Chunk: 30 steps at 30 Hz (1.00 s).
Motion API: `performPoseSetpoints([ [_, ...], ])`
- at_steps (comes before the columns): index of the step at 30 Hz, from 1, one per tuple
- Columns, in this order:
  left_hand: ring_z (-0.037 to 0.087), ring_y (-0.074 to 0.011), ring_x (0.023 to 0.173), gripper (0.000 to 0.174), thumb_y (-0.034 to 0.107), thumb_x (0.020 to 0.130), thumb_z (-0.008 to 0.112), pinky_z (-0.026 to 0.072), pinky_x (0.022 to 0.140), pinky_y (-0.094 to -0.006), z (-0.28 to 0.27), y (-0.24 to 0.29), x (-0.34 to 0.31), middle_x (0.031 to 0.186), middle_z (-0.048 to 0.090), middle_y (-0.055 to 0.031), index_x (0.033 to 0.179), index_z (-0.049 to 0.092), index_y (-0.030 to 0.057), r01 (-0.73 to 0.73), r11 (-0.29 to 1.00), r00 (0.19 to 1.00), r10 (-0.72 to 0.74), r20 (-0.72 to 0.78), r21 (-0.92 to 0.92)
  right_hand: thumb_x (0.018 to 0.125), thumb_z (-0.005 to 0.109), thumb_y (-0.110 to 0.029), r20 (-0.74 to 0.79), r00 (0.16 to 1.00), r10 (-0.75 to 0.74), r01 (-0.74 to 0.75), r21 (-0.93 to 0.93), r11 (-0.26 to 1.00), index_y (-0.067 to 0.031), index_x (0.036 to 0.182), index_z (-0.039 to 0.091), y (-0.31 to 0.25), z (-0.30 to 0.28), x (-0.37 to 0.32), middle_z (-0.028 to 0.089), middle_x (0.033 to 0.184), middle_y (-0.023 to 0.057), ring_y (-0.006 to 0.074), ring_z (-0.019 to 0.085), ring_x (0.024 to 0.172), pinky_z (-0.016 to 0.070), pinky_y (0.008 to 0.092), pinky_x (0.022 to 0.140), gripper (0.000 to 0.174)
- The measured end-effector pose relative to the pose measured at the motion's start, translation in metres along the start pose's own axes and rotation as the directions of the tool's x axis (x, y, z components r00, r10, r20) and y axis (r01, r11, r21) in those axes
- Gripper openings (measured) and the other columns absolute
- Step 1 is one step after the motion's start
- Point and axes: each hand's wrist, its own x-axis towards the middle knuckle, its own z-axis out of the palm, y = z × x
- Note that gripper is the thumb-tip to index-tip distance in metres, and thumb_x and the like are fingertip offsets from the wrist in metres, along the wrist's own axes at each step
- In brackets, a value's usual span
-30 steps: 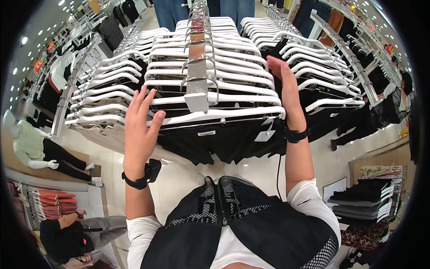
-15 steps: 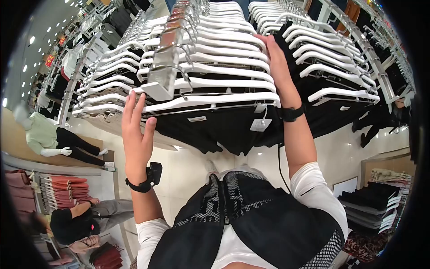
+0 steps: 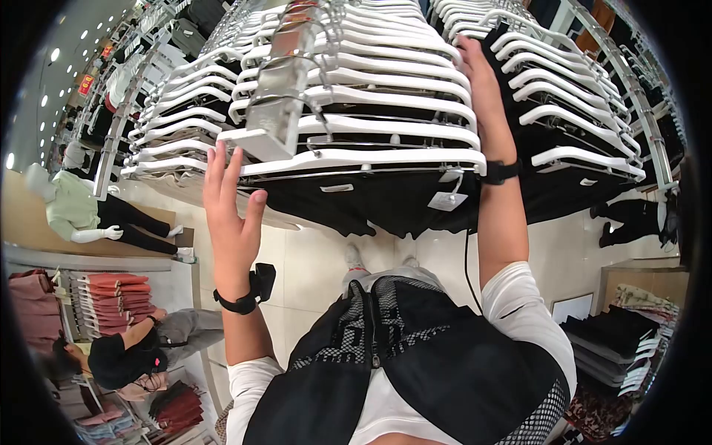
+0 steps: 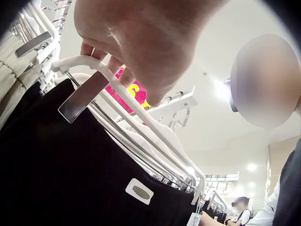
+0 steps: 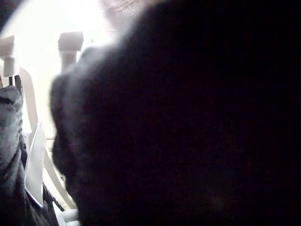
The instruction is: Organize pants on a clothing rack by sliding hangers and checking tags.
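Note:
My left hand [image 3: 231, 215] has its fingers straight up at the left ends of the front white hangers [image 3: 371, 157], its thumb apart from them. My right hand [image 3: 486, 96] lies along their right ends, fingers stretched toward the back. Black pants [image 3: 386, 204] with a hanging tag [image 3: 447, 199] hang from the front hanger. In the left wrist view, the left hand [image 4: 141, 37] is over a hanger's end, its fingertips partly hidden behind it; a metal clip [image 4: 84, 96] holds the black cloth [image 4: 56, 160]. Dark fabric [image 5: 188, 132] covers most of the right wrist view.
A metal rail [image 3: 278, 111] runs back through the middle row. More hanger rows stand at left [image 3: 185, 119] and right [image 3: 571, 111]. A mannequin [image 3: 74, 204] stands at the left, with a person [image 3: 122, 352] below it. Folded clothes [image 3: 608, 334] lie at the lower right.
The head view has shifted, and the rail's front end now appears further left. My right hand reaches further back along the hanger ends. My left hand stays by the left ends, fingers still straight.

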Motion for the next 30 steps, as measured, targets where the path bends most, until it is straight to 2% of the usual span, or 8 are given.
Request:
performPoseSetpoints([
  [4,0.033,-0.0417,0.151,0.058,0.022,0.096,0.067,0.0261,0.121,-0.0503,0.005,-0.018,0.0,0.161,0.04,-0.0195,0.149,0.052,0.004,-0.096,0.994,0.994,0.094,-0.048,-0.05,0.11,0.035,-0.053,-0.002,0.999,-0.052,0.052,0.099,0.994,0.0021,0.161,0.023,-0.023,0.019,-0.044,0.027,0.166,0.0212,0.0275,0.032,0.152,0.0268,0.0387,0.124,0.076],
  [9,0.038,-0.0411,0.147,0.057,0.019,0.094,0.069,0.0302,0.119,-0.0493,0.009,-0.048,0.013,0.159,0.043,-0.0212,0.147,0.053,0.0029,-0.227,0.964,0.972,0.214,-0.101,-0.138,0.109,0.023,-0.06,0.07,0.995,-0.074,0.075,-0.015,0.997,0.0012,0.162,0.021,-0.033,0.018,-0.106,0.024,0.167,0.0222,0.029,0.027,0.154,0.02,0.0392,0.126,0.081],
  [14,0.039,-0.0413,0.147,0.059,0.016,0.092,0.068,0.031,0.12,-0.0485,0.016,-0.072,0.032,0.158,0.04,-0.0255,0.147,0.052,0.0001,-0.282,0.921,0.959,0.258,-0.12,-0.267,0.103,0.023,-0.072,0.062,0.997,-0.054,0.068,-0.244,0.967,0.0008,0.161,0.025,-0.043,0.017,-0.154,0.028,0.167,0.0185,0.0297,0.028,0.154,0.0201,0.0411,0.125,0.093],
  [18,0.04,-0.0427,0.145,0.06,0.018,0.092,0.069,0.032,0.119,-0.0495,0.031,-0.081,0.045,0.157,0.04,-0.0266,0.147,0.05,0.0002,-0.341,0.878,0.939,0.301,-0.166,-0.335,0.103,0.024,-0.072,-0.056,0.966,-0.254,0.207,-0.425,0.881,0.0025,0.16,0.027,-0.047,0.046,-0.172,0.031,0.165,0.0186,0.0321,0.031,0.152,0.0199,0.0441,0.126,0.094],
  [23,0.046,-0.0421,0.137,0.059,0.027,0.09,0.072,0.0367,0.113,-0.0505,0.046,-0.093,0.049,0.15,0.047,-0.0238,0.141,0.056,0.0021,-0.404,0.832,0.913,0.343,-0.22,-0.379,0.109,0.041,-0.044,-0.326,0.848,-0.418,0.137,-0.627,0.767,0.0025,0.148,0.05,-0.032,0.063,-0.179,0.057,0.145,0.0157,0.0219,0.052,0.133,0.0361,0.0346,0.115,0.062],
  [25,0.048,-0.043,0.134,0.06,0.027,0.085,0.077,0.0385,0.112,-0.0509,0.049,-0.096,0.05,0.15,0.049,-0.0222,0.138,0.06,0.005,-0.428,0.8,0.902,0.352,-0.25,-0.42,0.108,0.045,-0.035,-0.287,0.758,-0.586,0.123,-0.819,0.561,0.0034,0.145,0.054,-0.031,0.072,-0.184,0.06,0.141,0.0153,0.0208,0.055,0.129,0.0386,0.0334,0.112,0.054],
  [26,0.048,-0.0426,0.134,0.059,0.028,0.084,0.077,0.0388,0.111,-0.0508,0.052,-0.099,0.051,0.15,0.049,-0.0222,0.137,0.061,0.006,-0.444,0.783,0.895,0.364,-0.258,-0.436,0.109,0.039,-0.032,-0.365,0.748,-0.554,0.035,-0.812,0.582,0.0045,0.144,0.054,-0.033,0.078,-0.186,0.058,0.145,0.0196,0.0277,0.052,0.137,0.0345,0.038,0.116,0.053],
  [30,0.047,-0.0432,0.134,0.054,0.026,0.083,0.077,0.0384,0.111,-0.0511,0.055,-0.104,0.055,0.149,0.049,-0.0227,0.132,0.064,0.0073,-0.465,0.735,0.885,0.381,-0.267,-0.493,0.11,0.037,-0.028,-0.332,0.765,-0.552,0.023,-0.842,0.538,0.0025,0.141,0.057,-0.034,0.096,-0.191,0.061,0.141,0.0159,0.0231,0.056,0.13,0.0371,0.0345,0.113,0.049],
])
